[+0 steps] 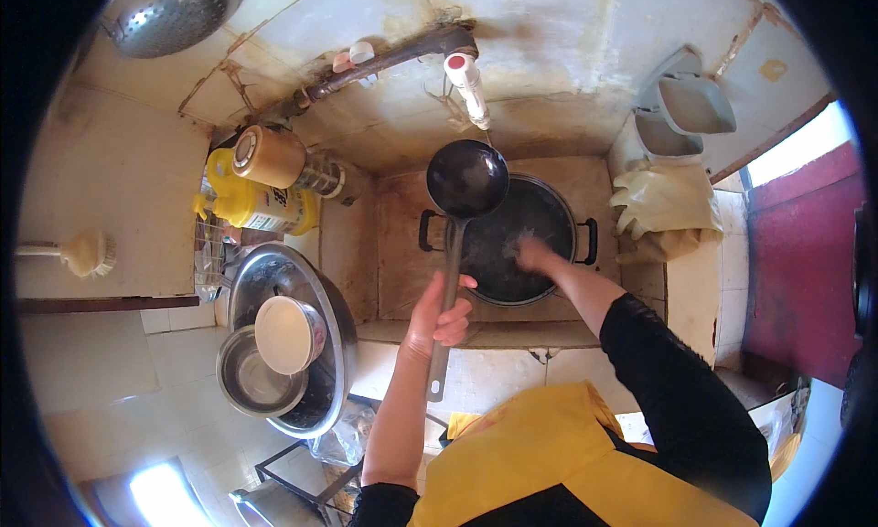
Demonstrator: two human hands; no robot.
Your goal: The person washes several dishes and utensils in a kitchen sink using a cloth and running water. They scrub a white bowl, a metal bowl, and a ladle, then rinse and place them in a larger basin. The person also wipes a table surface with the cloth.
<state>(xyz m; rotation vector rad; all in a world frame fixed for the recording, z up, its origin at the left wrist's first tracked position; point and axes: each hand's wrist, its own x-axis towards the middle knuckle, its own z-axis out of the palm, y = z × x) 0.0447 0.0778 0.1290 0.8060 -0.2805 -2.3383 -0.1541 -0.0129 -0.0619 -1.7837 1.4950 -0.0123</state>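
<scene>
My left hand (442, 314) grips the long grey handle of a dark ladle (468, 179), whose round bowl is over the upper left rim of a large dark pot (507, 266). The two-handled pot stands in a tiled sink basin (398, 280) and holds what looks like water. My right hand (536, 254) reaches into the pot, its fingers at a splash of pale bubbles; whether they hold anything is hidden. A white tap fitting with a red cap (468, 88) sticks out from the wall above the ladle.
To the left, a large steel basin (250, 273) carries a pale bowl (285, 335) and a steel bowl (233, 383). Beyond it stand a yellow bottle (267, 208) and a brown container (271, 157). Rubber gloves (669, 201) hang over the right ledge. A brush (86, 253) lies far left.
</scene>
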